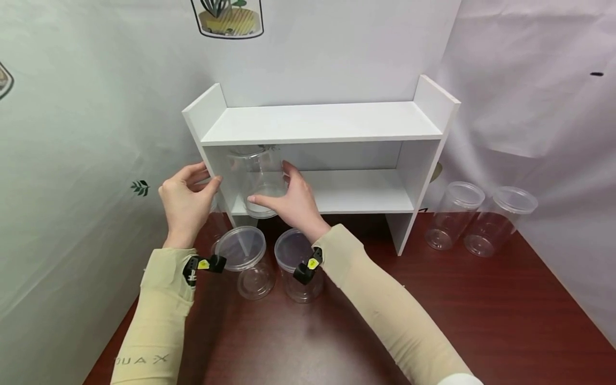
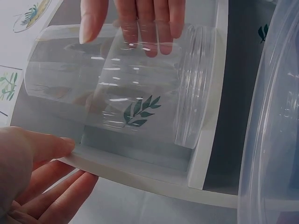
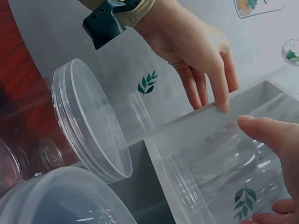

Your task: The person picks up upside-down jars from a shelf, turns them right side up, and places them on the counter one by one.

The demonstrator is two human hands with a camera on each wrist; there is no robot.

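My right hand (image 1: 295, 200) holds a clear plastic jar (image 1: 262, 184), thumb on its near side and fingers around the far side. The jar stands in the left part of the middle level of a white two-tier shelf (image 1: 317, 124). In the left wrist view, the ridged end of the jar (image 2: 190, 88) is at the shelf board. My left hand (image 1: 185, 203) grips the front edge of the shelf's left side panel (image 3: 187, 126), thumb inside and fingers outside. Two lidded clear jars (image 1: 240, 248) (image 1: 294, 251) stand below, in front of the shelf.
Another clear jar (image 1: 216, 222), partly hidden, stands by the shelf's left side. Two lidded jars (image 1: 454, 214) (image 1: 500, 219) stand on the right of the dark red table (image 1: 356, 342). Printed white cloth (image 1: 86, 133) hangs behind and at the sides.
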